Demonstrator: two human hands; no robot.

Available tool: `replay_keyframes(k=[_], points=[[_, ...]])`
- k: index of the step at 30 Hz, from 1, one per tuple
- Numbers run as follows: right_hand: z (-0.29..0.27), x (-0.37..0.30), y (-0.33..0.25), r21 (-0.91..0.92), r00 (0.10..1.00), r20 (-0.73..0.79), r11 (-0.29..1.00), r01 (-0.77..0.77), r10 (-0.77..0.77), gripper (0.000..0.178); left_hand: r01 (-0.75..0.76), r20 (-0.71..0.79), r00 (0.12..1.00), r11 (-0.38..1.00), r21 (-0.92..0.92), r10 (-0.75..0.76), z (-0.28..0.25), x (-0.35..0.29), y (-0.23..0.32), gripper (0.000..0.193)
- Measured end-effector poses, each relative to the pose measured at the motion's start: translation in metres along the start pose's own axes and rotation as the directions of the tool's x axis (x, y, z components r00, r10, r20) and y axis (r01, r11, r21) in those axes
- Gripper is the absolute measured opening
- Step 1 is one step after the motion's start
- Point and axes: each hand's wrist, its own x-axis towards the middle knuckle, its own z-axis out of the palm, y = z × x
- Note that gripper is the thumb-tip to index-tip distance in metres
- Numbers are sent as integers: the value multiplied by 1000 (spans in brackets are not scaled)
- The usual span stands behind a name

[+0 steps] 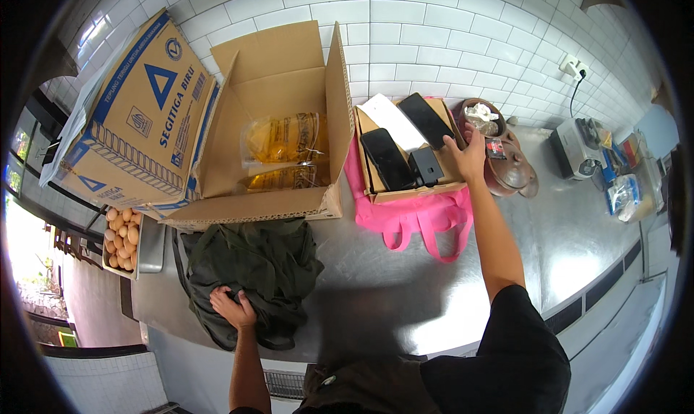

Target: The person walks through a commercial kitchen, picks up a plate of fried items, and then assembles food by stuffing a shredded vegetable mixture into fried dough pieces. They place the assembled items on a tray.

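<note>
My left hand [233, 309] lies on a crumpled dark green fabric bag [253, 262] at the front left of the steel counter, its thumb and fingers apart. My right hand [470, 154] reaches to the right side of a shallow cardboard box [412, 195], fingers apart and nothing visible in them. Its thumb is close to a black phone [425, 117] leaning at the back of that box. Also in the box are a second black phone [388, 159], a small black block-shaped device [425, 166] and a white sheet or flat white item [390, 121].
A pink bag [412, 219] lies under the shallow box. Behind left stand an open carton [253, 210] with pouches of yellow oil [285, 139], a printed carton [144, 117] and eggs [121, 240]. Rightward are a clay pot [506, 172], a bowl [483, 110] and a grey appliance [576, 150].
</note>
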Motion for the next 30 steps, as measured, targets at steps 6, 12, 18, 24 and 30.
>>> replay_keyframes(k=[6, 12, 18, 24, 30], points=[[14, 3, 19, 20, 999, 5, 999, 47, -47, 69, 8, -6, 1000, 1000, 4, -8, 2, 0, -3, 48], [12, 1, 16, 12, 999, 24, 999, 42, -42, 63, 8, -11, 1000, 1000, 0, -8, 2, -1, -3, 49], [13, 0, 21, 13, 998, 29, 998, 56, -56, 59, 8, -1, 1000, 1000, 12, -8, 2, -1, -3, 47], [5, 0, -6, -127, 992, 102, 988, 88, -75, 64, -5, -10, 1000, 1000, 2, 5, 3, -1, -4, 46], [26, 31, -33, -259, 896, 375, 901, 347, -237, 63, 8, -7, 1000, 1000, 14, -8, 3, -1, -5, 47]])
